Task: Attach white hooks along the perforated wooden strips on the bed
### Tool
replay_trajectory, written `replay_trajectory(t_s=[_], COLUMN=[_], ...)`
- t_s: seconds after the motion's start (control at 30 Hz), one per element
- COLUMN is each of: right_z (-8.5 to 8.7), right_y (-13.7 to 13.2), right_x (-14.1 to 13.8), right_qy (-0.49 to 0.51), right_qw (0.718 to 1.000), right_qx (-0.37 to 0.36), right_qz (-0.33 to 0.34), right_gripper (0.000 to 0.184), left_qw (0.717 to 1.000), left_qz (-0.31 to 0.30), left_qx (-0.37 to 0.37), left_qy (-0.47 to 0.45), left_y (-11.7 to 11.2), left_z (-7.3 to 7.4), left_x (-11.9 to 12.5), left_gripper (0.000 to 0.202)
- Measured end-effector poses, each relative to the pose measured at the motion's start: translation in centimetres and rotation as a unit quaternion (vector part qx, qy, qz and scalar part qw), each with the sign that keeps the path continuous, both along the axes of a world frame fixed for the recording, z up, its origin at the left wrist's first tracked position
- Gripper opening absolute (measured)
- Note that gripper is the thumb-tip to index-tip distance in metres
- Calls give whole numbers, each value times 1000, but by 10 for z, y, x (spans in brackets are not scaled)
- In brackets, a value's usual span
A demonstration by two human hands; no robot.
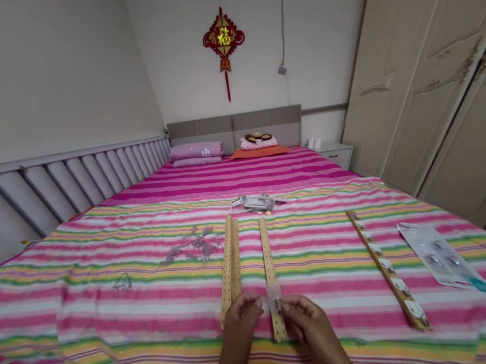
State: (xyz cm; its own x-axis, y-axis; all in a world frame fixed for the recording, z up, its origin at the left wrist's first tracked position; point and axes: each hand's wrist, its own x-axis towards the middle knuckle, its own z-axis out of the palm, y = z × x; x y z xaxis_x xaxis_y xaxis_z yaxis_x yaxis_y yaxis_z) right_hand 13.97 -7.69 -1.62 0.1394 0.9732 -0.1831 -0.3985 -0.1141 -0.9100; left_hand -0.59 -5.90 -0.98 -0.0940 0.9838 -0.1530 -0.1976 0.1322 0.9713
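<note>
A small clear piece with a metal hook (275,297) is over the near part of a narrow wooden strip with holes (268,255). My right hand (309,317) has its thumb and fingers pinched at the piece's right edge. To its left, my left hand (244,319) is closed in a pinch, a little apart from the strip; whatever its fingertips hold is too small to make out. Beside that hand lie two more perforated wooden strips (227,272), close together. At right lies a wooden strip with a row of white-backed hooks (386,265).
Loose clear pieces (200,245) are scattered left of the strips, with a small wire-like bundle (122,284) farther left. A package (257,202) lies beyond them. A clear hook package (445,260) is at far right on the striped bedspread (155,328). A railing (74,179) borders the left.
</note>
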Motion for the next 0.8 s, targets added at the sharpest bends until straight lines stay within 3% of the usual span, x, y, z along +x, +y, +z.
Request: replay_trajectory(t_s=[0.33, 0.6, 0.8], right_z=[-4, -33, -42], right_y=[-4, -7, -6], right_x=[1, 5, 5], right_qy=[-2, -44, -44], right_qw=[1000, 999, 999], right_qx=[2, -3, 12], right_qz=[-5, -17, -23], right_gripper=[37, 38, 37], left_qw=[998, 997, 996], left_qz=[-30, -36, -46], left_qx=[31, 22, 26], left_qy=[39, 62, 68], left_y=[3, 0, 1], left_z=[-13, -21, -31], left_x=[12, 18, 20], left_gripper=[25, 23, 20])
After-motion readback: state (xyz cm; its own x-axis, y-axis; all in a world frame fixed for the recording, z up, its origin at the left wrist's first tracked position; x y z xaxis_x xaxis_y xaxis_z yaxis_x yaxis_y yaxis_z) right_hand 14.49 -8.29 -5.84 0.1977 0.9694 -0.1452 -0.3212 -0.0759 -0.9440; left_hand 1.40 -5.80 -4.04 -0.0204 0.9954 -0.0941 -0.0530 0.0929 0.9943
